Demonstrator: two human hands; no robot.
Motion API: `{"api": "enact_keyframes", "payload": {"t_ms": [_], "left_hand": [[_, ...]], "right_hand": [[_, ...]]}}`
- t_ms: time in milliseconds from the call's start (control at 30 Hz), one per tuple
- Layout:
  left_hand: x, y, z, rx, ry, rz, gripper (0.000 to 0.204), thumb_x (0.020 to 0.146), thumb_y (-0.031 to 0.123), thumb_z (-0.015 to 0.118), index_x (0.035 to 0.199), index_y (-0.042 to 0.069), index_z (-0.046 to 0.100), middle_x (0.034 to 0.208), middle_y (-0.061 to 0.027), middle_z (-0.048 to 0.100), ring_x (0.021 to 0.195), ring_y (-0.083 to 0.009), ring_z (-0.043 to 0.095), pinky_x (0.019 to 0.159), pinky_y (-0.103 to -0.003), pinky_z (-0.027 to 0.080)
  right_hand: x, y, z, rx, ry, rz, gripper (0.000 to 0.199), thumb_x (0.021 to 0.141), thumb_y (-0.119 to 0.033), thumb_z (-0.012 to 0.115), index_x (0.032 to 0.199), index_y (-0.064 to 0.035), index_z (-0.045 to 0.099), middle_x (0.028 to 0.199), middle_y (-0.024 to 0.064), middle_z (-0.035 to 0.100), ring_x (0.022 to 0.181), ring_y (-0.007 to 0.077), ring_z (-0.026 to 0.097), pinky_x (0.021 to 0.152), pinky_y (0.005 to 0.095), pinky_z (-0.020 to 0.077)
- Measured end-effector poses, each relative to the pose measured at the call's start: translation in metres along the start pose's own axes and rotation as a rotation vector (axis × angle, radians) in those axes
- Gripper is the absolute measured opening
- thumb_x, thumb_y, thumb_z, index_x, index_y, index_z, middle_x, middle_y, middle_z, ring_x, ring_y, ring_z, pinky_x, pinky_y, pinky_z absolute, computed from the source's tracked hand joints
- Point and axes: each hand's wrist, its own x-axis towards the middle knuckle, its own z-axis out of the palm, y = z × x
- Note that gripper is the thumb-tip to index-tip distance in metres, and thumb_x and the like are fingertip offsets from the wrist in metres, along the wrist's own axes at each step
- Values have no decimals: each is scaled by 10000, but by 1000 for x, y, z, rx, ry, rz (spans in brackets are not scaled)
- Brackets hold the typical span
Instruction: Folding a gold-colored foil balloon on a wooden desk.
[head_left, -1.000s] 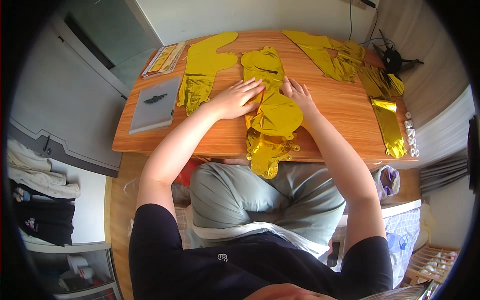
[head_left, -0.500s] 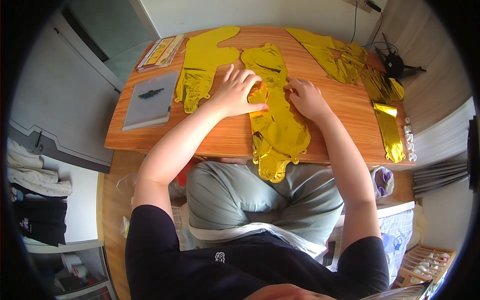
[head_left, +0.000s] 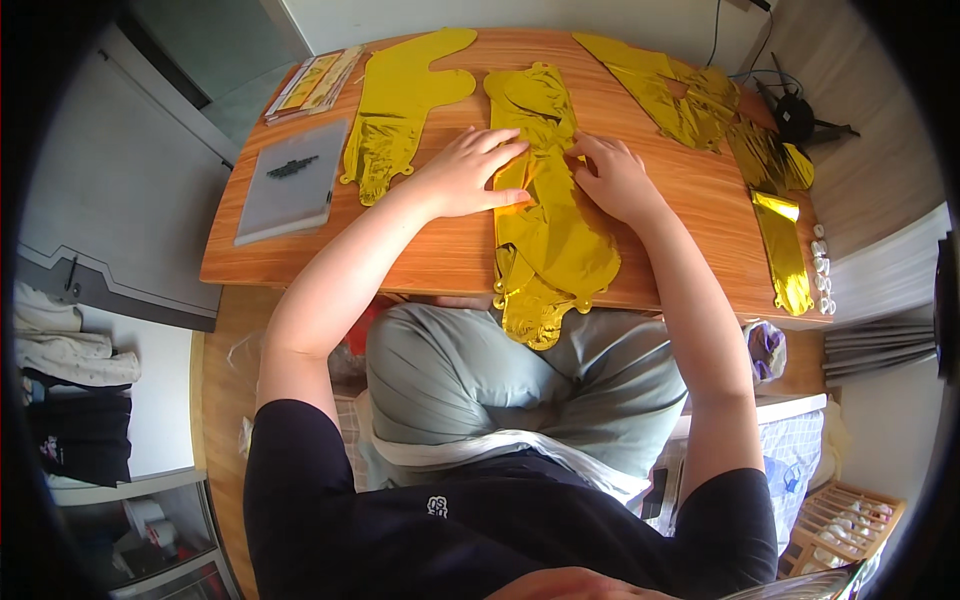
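A flat gold foil balloon (head_left: 572,245) lies lengthwise before me, its near end with small tabs hanging over the table's front edge. My left hand (head_left: 470,172) rests at the balloon's left edge, fingers stretched and apart, thumb lying on the foil. On the opposite edge, my right hand (head_left: 612,175) has its index finger and thumb curled in, pinching the balloon's rim. The foil between the hands is creased and folded.
More flat gold balloons lie around: one at left (head_left: 400,90), one at far right (head_left: 670,90), and a folded gold strip (head_left: 783,250) beside white ribbon rolls (head_left: 822,262). A translucent case (head_left: 290,195), paper packets (head_left: 315,85) and a black router-like device (head_left: 795,118) stand on the wooden table (head_left: 400,265).
My left hand's fingers have straightened and spread out over the balloon. My right hand stays at the right edge. The whole view has shifted slightly, so the table sits higher in the picture.
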Motion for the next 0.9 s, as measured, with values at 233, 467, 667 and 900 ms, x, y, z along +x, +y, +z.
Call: {"api": "enact_keyframes", "payload": {"t_ms": [233,467,667,900], "left_hand": [[3,1,-1,26,-7,-6,887,913,680,654,1580,144,423,1659,-127,340,1544,-363,284,1285,-529,200],[0,-5,2,64,33,30,910,894,710,640,1568,134,432,1622,-126,406,1536,-307,323,1298,-537,154],[2,-8,10,63,69,56,881,899,682,661,1568,151,442,1617,-118,423,1526,-299,345,1300,-539,142],[4,-10,6,54,80,61,899,891,726,632,1558,148,463,1608,-121,439,1526,-298,347,1291,-566,136]], "right_hand": [[-1,5,2,40,124,-66,331,906,-181,702,1221,-77,703,1364,129,656,1293,324,576,1107,475,424],[-21,-56,-27,185,-59,-545,281,860,-34,708,1140,-51,727,1207,151,705,1124,359,648,1000,443,515],[-50,-81,2,86,-29,-711,328,802,4,694,1122,-58,733,1139,117,714,1079,321,668,958,440,538],[-54,-81,5,42,-60,-691,350,794,2,698,1135,-68,729,1159,77,704,1073,288,670,926,416,551]]}}
